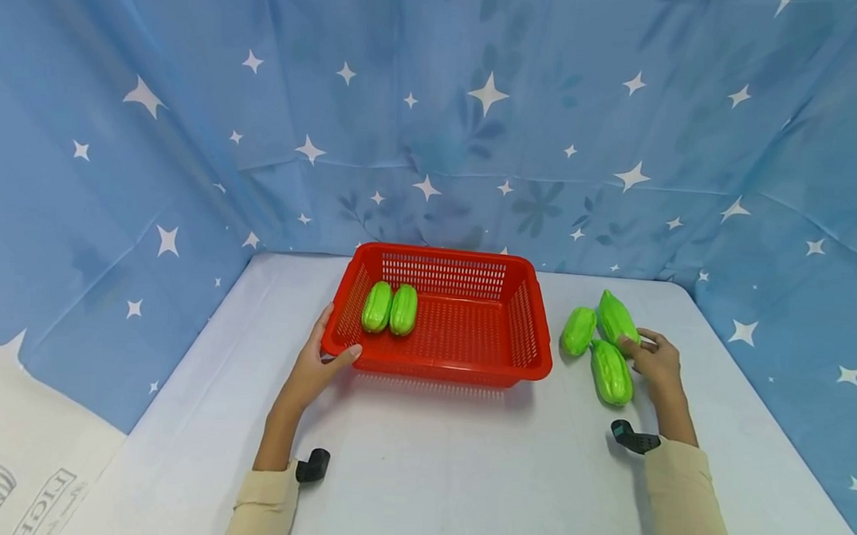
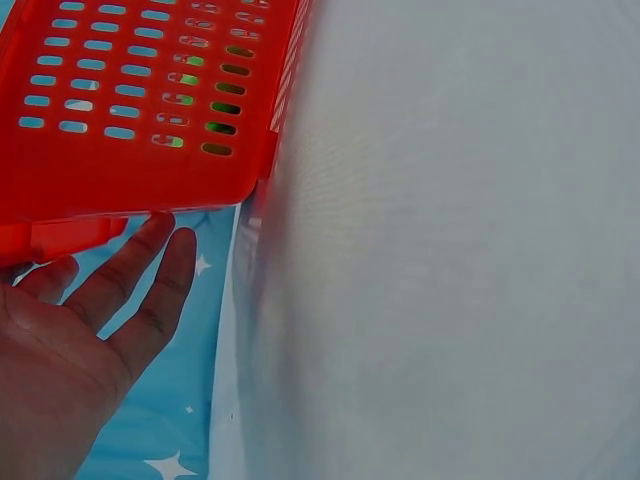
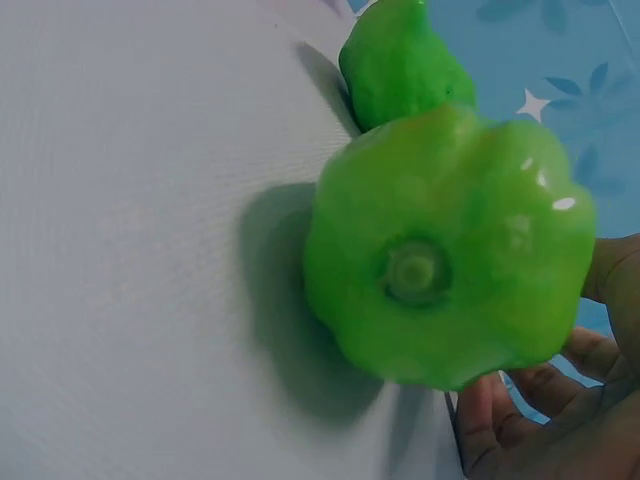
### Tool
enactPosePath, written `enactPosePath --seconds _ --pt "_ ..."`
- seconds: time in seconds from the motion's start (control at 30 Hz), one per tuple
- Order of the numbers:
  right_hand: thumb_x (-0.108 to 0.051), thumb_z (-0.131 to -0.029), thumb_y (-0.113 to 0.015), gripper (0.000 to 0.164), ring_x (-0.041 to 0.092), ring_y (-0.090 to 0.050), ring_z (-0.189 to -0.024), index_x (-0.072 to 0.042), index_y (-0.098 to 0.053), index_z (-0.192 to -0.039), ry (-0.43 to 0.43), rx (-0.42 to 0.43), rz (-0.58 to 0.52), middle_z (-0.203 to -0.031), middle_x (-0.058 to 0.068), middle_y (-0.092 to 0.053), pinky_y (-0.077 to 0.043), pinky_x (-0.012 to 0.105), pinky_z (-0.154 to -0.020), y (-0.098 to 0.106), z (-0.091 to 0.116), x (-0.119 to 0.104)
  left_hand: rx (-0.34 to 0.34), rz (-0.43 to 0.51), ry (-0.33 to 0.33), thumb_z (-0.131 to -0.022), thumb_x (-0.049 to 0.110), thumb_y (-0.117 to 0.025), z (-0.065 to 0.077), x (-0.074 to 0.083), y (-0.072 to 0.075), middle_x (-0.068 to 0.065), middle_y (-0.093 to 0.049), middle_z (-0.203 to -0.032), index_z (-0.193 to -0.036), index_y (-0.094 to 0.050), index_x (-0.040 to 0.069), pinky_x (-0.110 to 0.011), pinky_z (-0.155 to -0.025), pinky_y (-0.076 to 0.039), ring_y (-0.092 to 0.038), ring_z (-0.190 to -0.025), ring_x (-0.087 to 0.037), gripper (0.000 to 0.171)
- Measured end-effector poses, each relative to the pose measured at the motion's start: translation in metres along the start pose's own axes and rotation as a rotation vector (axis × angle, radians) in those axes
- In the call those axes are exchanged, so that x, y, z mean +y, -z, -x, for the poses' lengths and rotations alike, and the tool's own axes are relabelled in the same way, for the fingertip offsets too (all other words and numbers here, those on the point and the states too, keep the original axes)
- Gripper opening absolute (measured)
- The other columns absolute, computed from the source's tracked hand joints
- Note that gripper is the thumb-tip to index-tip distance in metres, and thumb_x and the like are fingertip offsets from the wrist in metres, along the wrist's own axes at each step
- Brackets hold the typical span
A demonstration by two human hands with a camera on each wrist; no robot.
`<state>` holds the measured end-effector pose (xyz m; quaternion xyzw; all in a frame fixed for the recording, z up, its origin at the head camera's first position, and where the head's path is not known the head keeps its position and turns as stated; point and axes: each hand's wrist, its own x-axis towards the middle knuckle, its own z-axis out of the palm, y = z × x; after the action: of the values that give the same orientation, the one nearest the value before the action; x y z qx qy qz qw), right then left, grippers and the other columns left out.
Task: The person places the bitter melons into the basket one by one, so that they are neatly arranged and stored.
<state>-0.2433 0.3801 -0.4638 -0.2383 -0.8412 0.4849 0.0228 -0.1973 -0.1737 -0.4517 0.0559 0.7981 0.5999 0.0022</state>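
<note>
A red plastic basket (image 1: 439, 362) with slotted walls holds two green ridged gourds (image 1: 377, 307) side by side at its left end. My left hand (image 1: 314, 374) rests against the basket's near left corner, thumb by the front rim and fingers along the left side; the left wrist view has these fingers fairly straight. Right of the basket lie three more such gourds. With thumb and fingers, my right hand (image 1: 656, 361) grips the near end of the farthest gourd (image 1: 616, 316). Just left of that hand lies the nearest gourd (image 1: 612, 374), which hides part of the grip in the right wrist view.
The third loose gourd (image 1: 579, 331) lies between the basket and the other two. Everything stands on a white-covered table (image 1: 448, 468). A blue star-patterned curtain (image 1: 435, 124) hangs behind the table and along both sides.
</note>
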Motion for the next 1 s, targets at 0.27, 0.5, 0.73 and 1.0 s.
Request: enactPosePath --seconds 0.27,0.5,0.73,1.0 --pt "-0.057 -0.09 -0.058 0.082 0.029 -0.05 -0.126 -0.016 -0.028 -0.154 0.019 0.093 -0.135 -0.154 0.02 -0.035 -0.047 0.007 -0.055 -0.001 -0.033 0.018 -0.019 -0.021 0.005 -0.09 0.029 -0.068 0.009 0.031 0.002 -0.009 -0.019 -0.163 -0.159 -0.006 0.023 -0.052 -0.105 -0.045 -0.036 -0.141 -0.037 0.093" --pt "-0.058 -0.085 -0.065 0.084 0.009 -0.06 -0.109 -0.024 -0.03 -0.153 0.058 0.103 -0.328 -0.139 0.008 -0.05 -0.055 0.011 -0.077 -0.001 -0.051 0.025 -0.012 -0.062 -0.048 -0.09 0.029 -0.068 0.011 0.034 0.002 -0.006 -0.009 -0.166 -0.159 -0.004 0.018 -0.052 -0.106 -0.043 -0.027 -0.147 -0.036 0.095" --pt "-0.044 -0.088 -0.069 0.083 0.001 -0.059 -0.093 -0.02 -0.026 -0.154 0.046 0.01 -0.621 -0.112 -0.008 -0.049 -0.055 0.012 -0.072 0.006 0.009 -0.03 -0.011 -0.102 -0.087 -0.089 0.03 -0.07 0.004 0.024 0.005 -0.006 -0.008 -0.166 -0.158 -0.005 0.016 -0.052 -0.106 -0.043 -0.025 -0.148 -0.034 0.096" --pt "-0.023 -0.093 -0.068 0.084 0.007 -0.064 -0.093 -0.014 -0.015 -0.157 0.076 -0.184 -0.85 -0.106 -0.007 -0.057 -0.058 0.019 -0.072 0.011 0.036 -0.058 0.016 -0.151 -0.119 -0.088 0.039 -0.071 -0.009 -0.002 0.005 0.001 -0.01 -0.165 -0.159 -0.004 0.022 -0.05 -0.108 -0.041 -0.023 -0.149 -0.029 0.099"
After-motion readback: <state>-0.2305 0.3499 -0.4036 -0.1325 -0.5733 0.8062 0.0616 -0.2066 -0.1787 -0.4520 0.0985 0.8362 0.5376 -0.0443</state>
